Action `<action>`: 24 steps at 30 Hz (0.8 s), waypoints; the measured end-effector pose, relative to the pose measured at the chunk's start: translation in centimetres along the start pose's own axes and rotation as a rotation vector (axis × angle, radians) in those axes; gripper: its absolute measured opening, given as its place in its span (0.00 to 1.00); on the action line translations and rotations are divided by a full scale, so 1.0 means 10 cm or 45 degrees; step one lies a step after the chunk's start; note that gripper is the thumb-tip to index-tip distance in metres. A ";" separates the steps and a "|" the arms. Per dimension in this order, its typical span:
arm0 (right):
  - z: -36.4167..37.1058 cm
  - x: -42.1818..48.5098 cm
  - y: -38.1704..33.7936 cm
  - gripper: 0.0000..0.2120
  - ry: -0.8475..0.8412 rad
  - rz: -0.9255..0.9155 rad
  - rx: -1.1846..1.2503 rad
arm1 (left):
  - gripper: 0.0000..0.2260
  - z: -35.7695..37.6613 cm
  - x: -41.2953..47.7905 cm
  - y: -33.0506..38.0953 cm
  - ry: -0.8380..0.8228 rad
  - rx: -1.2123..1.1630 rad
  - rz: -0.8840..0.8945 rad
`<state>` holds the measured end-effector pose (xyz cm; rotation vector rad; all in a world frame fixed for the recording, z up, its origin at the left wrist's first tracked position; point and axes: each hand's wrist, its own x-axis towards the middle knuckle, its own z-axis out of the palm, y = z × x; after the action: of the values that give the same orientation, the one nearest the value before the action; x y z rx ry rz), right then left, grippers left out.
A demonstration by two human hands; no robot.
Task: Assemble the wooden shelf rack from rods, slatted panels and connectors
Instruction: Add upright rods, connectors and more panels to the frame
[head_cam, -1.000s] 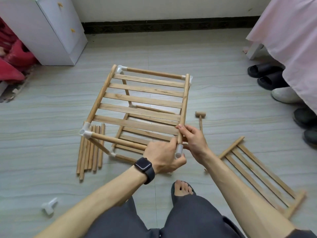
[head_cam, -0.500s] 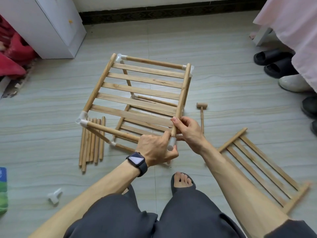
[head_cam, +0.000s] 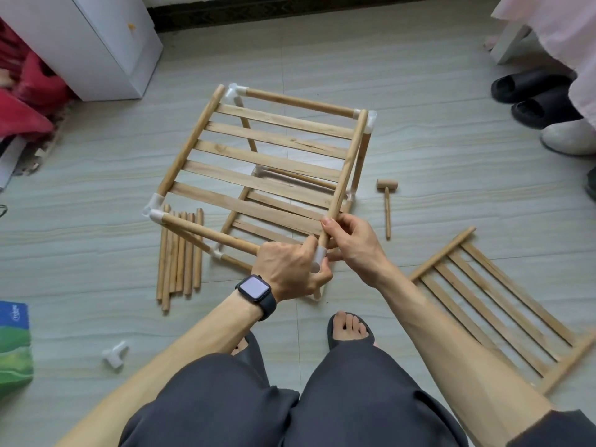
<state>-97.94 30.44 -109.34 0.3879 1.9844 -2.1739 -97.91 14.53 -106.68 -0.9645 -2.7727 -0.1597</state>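
**Location.** The rack (head_cam: 267, 162) stands part-built on the floor directly ahead of the person. Its upper slatted shelf tilts toward the camera, and a second shelf is visible beneath it.

**Grip.** The left hand (head_cam: 287, 272) is curled round the white connector (head_cam: 319, 254) at the near right corner. The right hand (head_cam: 354, 246) pinches the right rail (head_cam: 346, 169) between thumb and fingers just above that connector. Neither hand is free.

**Governing relation.** The rail's long axis runs from the connector away from the person and slightly right, to the far right corner. The front rod (head_cam: 209, 235) lies across it, running from the near left corner fitting to the left hand. Its right end is hidden under that hand, so whether it is seated cannot be told. Both members meet at the connector, between the two hands. The left hand is nearer the rod, the right nearer the rail.

**Assessment.** The step in hand appears to be closing this corner. It likely calls for pushing along each member's own axis, since an angled push could bind the socket.

**Condition.** The wood is pale and round-sectioned, the slats are flat and evenly spaced, and the other three upper corners carry white fittings.

**Nearby.** A mallet (head_cam: 387, 214) lies right of the rack, loose rods (head_cam: 180, 253) lie to its left, and a spare panel (head_cam: 506, 306) lies to the near right.
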 end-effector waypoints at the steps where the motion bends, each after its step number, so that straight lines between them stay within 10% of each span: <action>1: 0.01 0.00 0.01 0.16 0.011 -0.004 0.002 | 0.15 0.01 -0.01 -0.01 0.004 -0.018 0.010; 9: 0.01 -0.08 0.10 0.14 0.048 -0.011 0.056 | 0.28 0.09 -0.07 -0.14 0.136 -0.092 -0.002; 14: -0.05 -0.07 0.02 0.17 0.006 0.064 -0.005 | 0.54 -0.05 0.06 -0.29 -0.392 0.058 0.100; 24: 0.19 -0.20 0.05 0.17 0.197 0.086 0.027 | 0.27 0.14 0.11 -0.39 0.059 -0.011 0.304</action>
<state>-96.02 28.38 -109.10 0.6352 1.9944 -2.1853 -101.45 12.38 -107.93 -1.2663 -2.5904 -0.1548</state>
